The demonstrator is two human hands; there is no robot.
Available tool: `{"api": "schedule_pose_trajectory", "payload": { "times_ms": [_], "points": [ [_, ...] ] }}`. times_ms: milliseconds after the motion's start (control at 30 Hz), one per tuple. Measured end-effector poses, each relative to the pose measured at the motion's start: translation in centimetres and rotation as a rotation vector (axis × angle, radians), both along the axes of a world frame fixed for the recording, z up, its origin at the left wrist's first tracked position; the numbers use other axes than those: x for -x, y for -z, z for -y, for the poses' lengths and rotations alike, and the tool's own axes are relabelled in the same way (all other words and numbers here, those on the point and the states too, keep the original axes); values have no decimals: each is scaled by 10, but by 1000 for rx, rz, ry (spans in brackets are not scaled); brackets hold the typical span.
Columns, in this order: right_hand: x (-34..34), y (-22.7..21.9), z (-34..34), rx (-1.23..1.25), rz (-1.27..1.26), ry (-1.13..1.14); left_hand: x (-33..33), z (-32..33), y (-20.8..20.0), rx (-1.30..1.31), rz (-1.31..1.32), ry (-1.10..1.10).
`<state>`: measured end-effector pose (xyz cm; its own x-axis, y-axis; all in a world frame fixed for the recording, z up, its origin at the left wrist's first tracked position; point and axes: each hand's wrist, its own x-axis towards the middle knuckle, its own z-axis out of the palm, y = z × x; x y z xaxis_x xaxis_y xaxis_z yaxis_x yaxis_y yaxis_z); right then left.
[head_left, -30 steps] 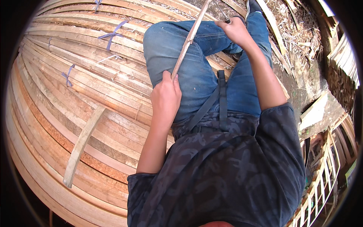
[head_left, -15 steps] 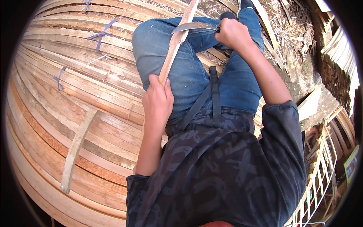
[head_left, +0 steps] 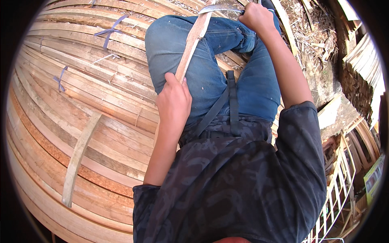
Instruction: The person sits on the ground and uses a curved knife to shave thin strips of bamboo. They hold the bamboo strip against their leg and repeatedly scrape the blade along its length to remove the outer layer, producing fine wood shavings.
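Note:
My left hand [head_left: 174, 97] is closed round the near end of a narrow wooden strip [head_left: 190, 48]. The strip slants up and away across my bent left thigh, and its far end leaves the top of the picture. In my right hand [head_left: 257, 18] is the dark handle of a curved knife [head_left: 221, 8], gripped in a fist beyond my knees. The blade points left and lies across the far part of the strip. A raised, rough spot shows on the strip about midway along it.
Stacked wooden slats [head_left: 81, 137] spread over the left side, some tied with purple strips [head_left: 111, 31]. One short batten [head_left: 81, 162] lies crosswise on them. Wood shavings [head_left: 320, 36] litter the far right. At the right stand a pile of thin boards [head_left: 362, 69] and a pale lattice frame [head_left: 336, 194].
The knife has slid away from me along the strip, toward its far end, with my right hand moving up. My left hand has shifted slightly right and keeps its hold.

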<state>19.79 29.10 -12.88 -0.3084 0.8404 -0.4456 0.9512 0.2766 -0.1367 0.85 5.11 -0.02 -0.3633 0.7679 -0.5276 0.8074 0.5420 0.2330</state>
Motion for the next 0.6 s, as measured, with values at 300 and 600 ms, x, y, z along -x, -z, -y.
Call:
{"api": "schedule_pose_trajectory", "payload": {
  "times_ms": [300,600],
  "points": [
    [-17,49,-49,-224,-59,276,-2,-1,2,31,-35,2],
    [10,-8,77,1016,-825,675,14,-2,5,22,78,2]
  ]
}}
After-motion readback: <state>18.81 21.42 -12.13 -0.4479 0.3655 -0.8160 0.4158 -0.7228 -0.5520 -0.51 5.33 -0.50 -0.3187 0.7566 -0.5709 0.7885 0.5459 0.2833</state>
